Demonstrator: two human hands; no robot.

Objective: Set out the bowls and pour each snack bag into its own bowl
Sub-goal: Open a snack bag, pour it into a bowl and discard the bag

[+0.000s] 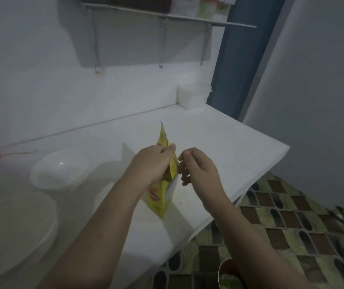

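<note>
A crinkled yellow snack bag (162, 197) is pinched by the left hand (151, 163); the right hand (198, 168) is loosely curled, empty, beside two round glossy bowls (60, 170).

Two white bowls stand on the counter at the left: a smaller bowl (60, 170) farther back and a larger bowl (14, 230) nearer. One yellow snack bag (165, 197) is at the centre. Two hands show, the left hand (152, 163) and right hand (198, 170). One white box (192, 98) sits at the far right corner.
</note>
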